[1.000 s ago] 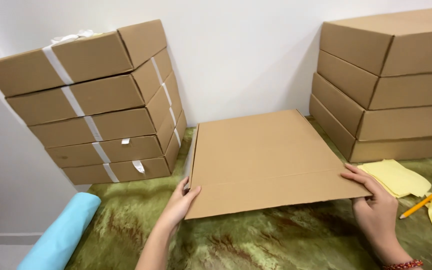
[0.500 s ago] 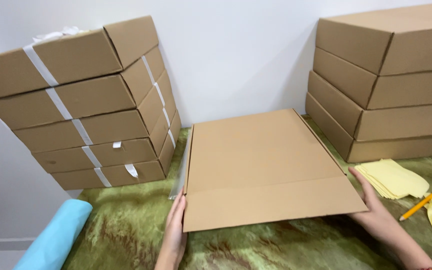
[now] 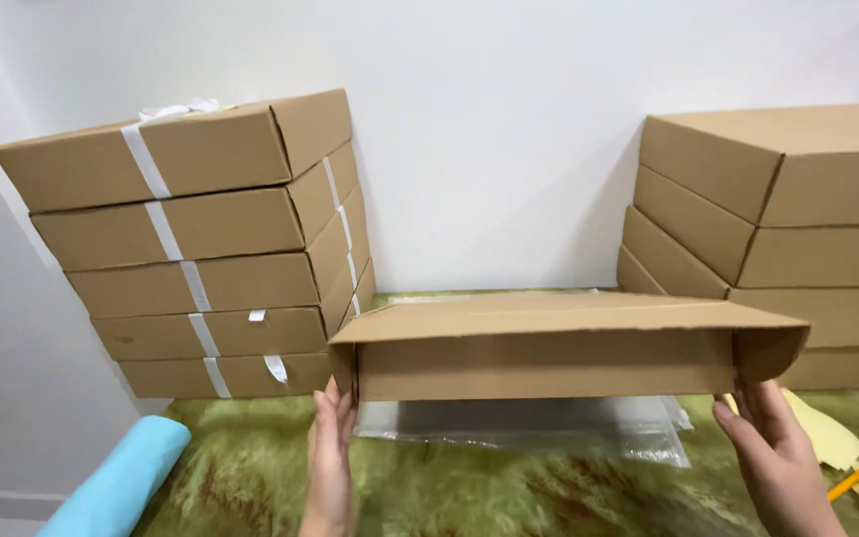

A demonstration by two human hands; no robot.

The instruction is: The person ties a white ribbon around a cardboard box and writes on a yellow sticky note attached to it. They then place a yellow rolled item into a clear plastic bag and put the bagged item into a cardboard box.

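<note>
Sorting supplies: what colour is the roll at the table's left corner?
Light blue roll, lower left of the head view.

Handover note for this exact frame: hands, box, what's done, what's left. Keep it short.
Left hand: gripping the left end of the flat cardboard box, lifted off the green cloth.
Right hand: gripping the box's right end.
Under the box: clear plastic sheet on the cloth.
Done: five ribbon-tied boxes stacked left.
Left: plain boxes stacked right carry no ribbon; nor does the held one.
</note>
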